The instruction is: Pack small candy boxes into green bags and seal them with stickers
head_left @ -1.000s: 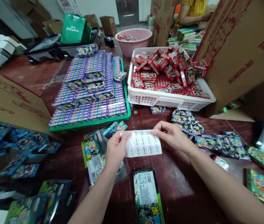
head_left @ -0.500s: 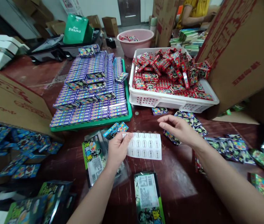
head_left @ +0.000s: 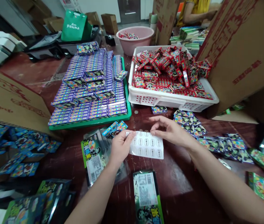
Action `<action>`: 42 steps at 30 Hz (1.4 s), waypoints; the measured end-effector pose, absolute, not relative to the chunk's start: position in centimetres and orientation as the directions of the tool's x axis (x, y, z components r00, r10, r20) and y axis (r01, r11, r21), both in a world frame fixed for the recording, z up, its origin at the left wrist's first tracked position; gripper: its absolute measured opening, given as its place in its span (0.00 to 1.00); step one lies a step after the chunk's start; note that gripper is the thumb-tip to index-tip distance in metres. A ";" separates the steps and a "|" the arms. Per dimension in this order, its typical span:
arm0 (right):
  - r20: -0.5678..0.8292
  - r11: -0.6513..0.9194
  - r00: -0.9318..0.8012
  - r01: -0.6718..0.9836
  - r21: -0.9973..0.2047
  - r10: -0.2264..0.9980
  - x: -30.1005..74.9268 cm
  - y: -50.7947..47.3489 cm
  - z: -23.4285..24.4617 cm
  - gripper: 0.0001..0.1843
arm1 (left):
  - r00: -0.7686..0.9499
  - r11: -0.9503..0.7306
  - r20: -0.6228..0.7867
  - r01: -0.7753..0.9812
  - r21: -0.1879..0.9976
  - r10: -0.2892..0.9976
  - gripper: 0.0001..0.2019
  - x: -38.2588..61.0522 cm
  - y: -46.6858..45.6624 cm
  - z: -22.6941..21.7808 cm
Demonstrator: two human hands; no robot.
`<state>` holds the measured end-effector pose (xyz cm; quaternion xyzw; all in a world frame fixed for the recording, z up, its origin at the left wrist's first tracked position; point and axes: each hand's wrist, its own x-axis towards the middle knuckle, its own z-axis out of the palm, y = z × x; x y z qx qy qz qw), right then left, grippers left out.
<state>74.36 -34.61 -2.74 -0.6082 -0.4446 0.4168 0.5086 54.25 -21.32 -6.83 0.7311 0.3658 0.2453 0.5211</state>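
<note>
A white sheet of round stickers (head_left: 147, 149) with dark print is pinched at its left edge by my left hand (head_left: 122, 145), thumb on top. At the sheet's upper right edge is my right hand (head_left: 170, 132), its thumb and a bent finger closed on that edge and the index finger stretched out above. Part of the top sticker row is hidden behind the right fingers. Below the sheet lies a black-and-green packet (head_left: 147, 194) with a white label. Left of my left hand are a similar packet (head_left: 92, 155), clear plastic sleeves and small blue boxes (head_left: 115, 128).
A green tray (head_left: 128, 113) holds rows of purple boxes; a white basket (head_left: 143, 98) holds heaped red boxes. Purple packs (head_left: 189, 121) lie to the right. Cardboard cartons (head_left: 237, 59) flank both sides. A pink basin (head_left: 135, 43) and a person in yellow (head_left: 190, 14) are behind.
My right hand has moved left and down to the sheet's upper right edge, its fingers closing there. The sheet and my left hand have shifted slightly right.
</note>
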 end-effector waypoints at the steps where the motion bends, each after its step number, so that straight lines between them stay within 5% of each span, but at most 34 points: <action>1: -0.015 -0.054 0.284 0.130 -0.990 0.959 74.1 -34.8 -2.5 0.29 | 0.611 -0.204 -0.021 0.296 0.933 0.791 0.16 54.5 -21.3 -6.9; 4: 0.096 0.028 0.383 0.181 -0.983 0.919 73.6 -36.1 -1.2 0.30 | 0.583 -0.255 0.010 0.340 0.905 0.812 0.14 54.2 -21.7 -6.4; 8: 0.054 -0.016 0.417 0.162 -0.987 0.907 72.9 -39.3 -0.1 0.33 | 0.622 -0.604 0.280 0.401 0.688 0.731 0.32 51.0 -24.8 -4.7; 11: -0.067 -0.093 0.323 0.066 -0.993 0.944 71.2 -41.5 -0.7 0.33 | 0.795 -0.679 0.154 0.378 0.629 0.586 0.18 47.7 -28.0 -4.3; 16: -0.105 -0.106 0.236 -0.011 -0.994 0.966 67.5 -42.9 -3.1 0.32 | 0.872 -0.417 -0.132 0.352 0.838 0.471 0.09 45.6 -30.1 -4.9; 21: -0.109 -0.100 0.241 -0.050 -0.994 0.964 65.4 -43.5 -4.9 0.44 | 0.853 -0.045 -0.335 0.384 0.922 0.399 0.09 46.0 -29.5 -3.9; 34: 0.041 -0.016 0.384 0.144 -0.989 0.922 62.8 -46.3 -3.1 0.43 | 0.858 0.093 -0.265 0.250 0.964 0.440 0.06 44.4 -30.4 -4.2; 42: -0.121 -0.121 0.113 -0.003 -0.993 0.986 63.5 -43.0 -1.8 0.45 | 0.862 0.003 -0.253 0.280 0.960 0.439 0.05 44.8 -30.6 -3.6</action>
